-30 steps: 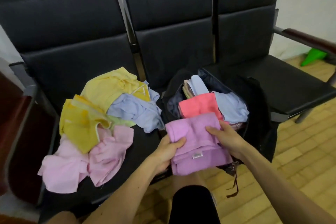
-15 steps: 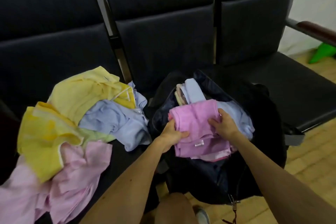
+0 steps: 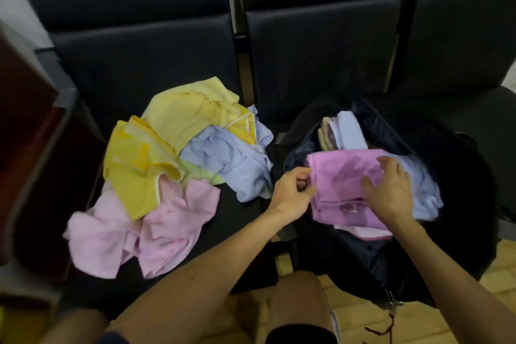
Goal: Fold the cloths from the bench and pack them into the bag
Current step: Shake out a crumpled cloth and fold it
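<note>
A folded purple cloth (image 3: pixel 343 176) lies on top of the packed cloths inside the open dark bag (image 3: pixel 460 176), which stands on the bench seat. My left hand (image 3: pixel 293 193) pinches the cloth's left edge with curled fingers. Flat on the cloth's right half, fingers spread, my right hand (image 3: pixel 391 190) presses it down. Folded light blue cloths (image 3: pixel 351 131) sit behind and beside it in the bag. Left of the bag is a loose pile: pale yellow cloth (image 3: pixel 190 112), deeper yellow cloth (image 3: pixel 134 159), light blue cloth (image 3: pixel 231 162), pink cloths (image 3: pixel 167 218).
The black bench (image 3: pixel 139 50) has padded backs behind the pile and the bag. A dark brown armrest (image 3: pixel 28 120) borders the left seat. My knee (image 3: pixel 296 301) is below the bag, above the wooden floor (image 3: pixel 497 274).
Both hands carried the purple cloth forward from the bag's front edge into the bag. My right hand has opened flat onto it. The view has moved closer to the seats.
</note>
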